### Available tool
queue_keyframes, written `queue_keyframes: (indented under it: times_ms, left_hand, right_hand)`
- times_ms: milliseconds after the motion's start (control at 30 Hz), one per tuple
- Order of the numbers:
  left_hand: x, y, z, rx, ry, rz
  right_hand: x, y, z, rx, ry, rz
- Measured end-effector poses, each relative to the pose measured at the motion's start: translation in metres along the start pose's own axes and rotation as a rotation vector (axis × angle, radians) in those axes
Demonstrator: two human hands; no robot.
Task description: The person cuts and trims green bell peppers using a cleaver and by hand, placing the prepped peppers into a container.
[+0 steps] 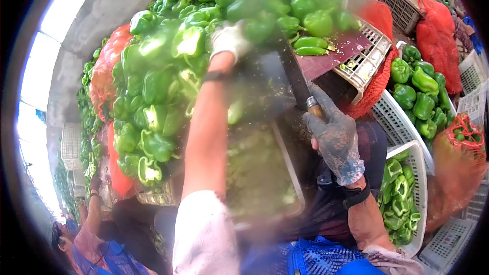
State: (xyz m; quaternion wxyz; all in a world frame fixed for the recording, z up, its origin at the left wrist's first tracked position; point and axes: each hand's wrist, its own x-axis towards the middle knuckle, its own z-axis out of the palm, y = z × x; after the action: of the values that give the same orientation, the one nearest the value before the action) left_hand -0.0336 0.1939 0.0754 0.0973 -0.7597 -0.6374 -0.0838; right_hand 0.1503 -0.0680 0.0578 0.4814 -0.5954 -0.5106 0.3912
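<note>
Currently | right hand (333,135), grey-gloved: fingers closed round the knife's (297,75) handle, blade alongside the maroon board's (333,60) left edge | left hand (229,42), white-gloved: at the heaped green peppers (158,89), grip blurred, cannot tell | elongated pepper pieces (310,51): at the board's left edge | cut peppers (401,201): inside the white crate's (420,186) rim

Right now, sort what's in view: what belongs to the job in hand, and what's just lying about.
Part of the job, it seems:
knife, held in the right hand
green peppers, heaped by the left hand
crate of cut peppers

Apparently just lying about:
red mesh sack, upper right
brown crate beside it
</note>
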Motion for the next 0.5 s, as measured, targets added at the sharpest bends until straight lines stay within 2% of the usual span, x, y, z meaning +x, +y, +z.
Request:
queue_keyframes:
  times_ms: [100, 233, 267, 367, 433, 500]
  left_hand:
    - [0.017, 0.003, -0.002, 0.033, -0.153, -0.072]
    - [-0.008, 0.009, -0.026, 0.057, -0.218, 0.001]
    - [-0.015, 0.009, -0.031, 0.031, -0.264, 0.027]
    - [-0.049, 0.005, -0.039, 0.022, -0.228, 0.138]
    - [-0.072, 0.003, -0.05, -0.228, -0.264, 0.151]
    - [-0.073, -0.032, -0.007, -0.975, -0.219, 0.274]
  right_hand:
    - [0.0, 0.003, -0.002, 0.014, -0.01, 0.024]
    - [-0.002, -0.012, -0.006, 0.085, -0.01, 0.057]
    - [-0.002, -0.012, -0.006, 0.082, -0.004, 0.03]
    - [-0.003, -0.008, -0.003, 0.053, 0.015, -0.083]
    - [-0.005, -0.008, 0.0, 0.025, 0.022, -0.165]
    - [-0.007, -0.012, 0.005, 0.024, 0.008, -0.202]
